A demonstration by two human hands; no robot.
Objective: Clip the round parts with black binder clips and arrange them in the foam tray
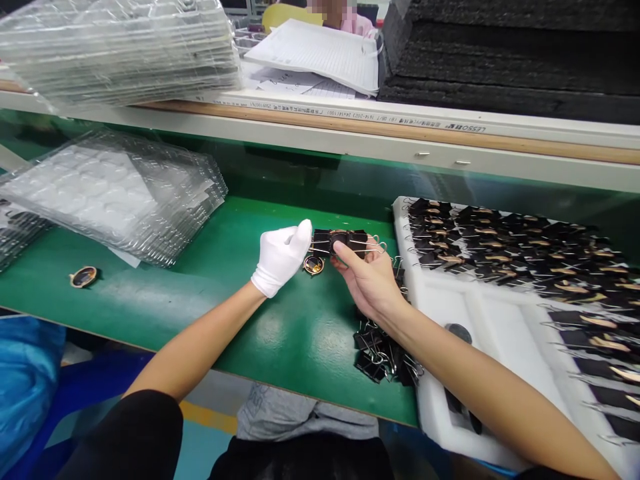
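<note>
My left hand (283, 257), in a white glove, is closed at the wire handles of a black binder clip (321, 242). My bare right hand (373, 277) grips a second binder clip (358, 240), thumb in front. Between the two clips sits a small dark piece (340, 237), partly covered by my thumb. Just below, a round gold-rimmed part (314, 266), like a watch case, is on the green bench (285, 320). Another gold-rimmed part (83, 277) lies far left. A heap of loose binder clips (375, 353) is under my right forearm.
At right, a white foam tray (435, 287) carries rows of clipped parts (515, 243). Clear plastic trays (115, 193) are stacked at left, with more (120, 53) on the shelf. Paper sheets (320, 53) and black foam sheets (510, 63) also occupy the shelf. A person sits behind.
</note>
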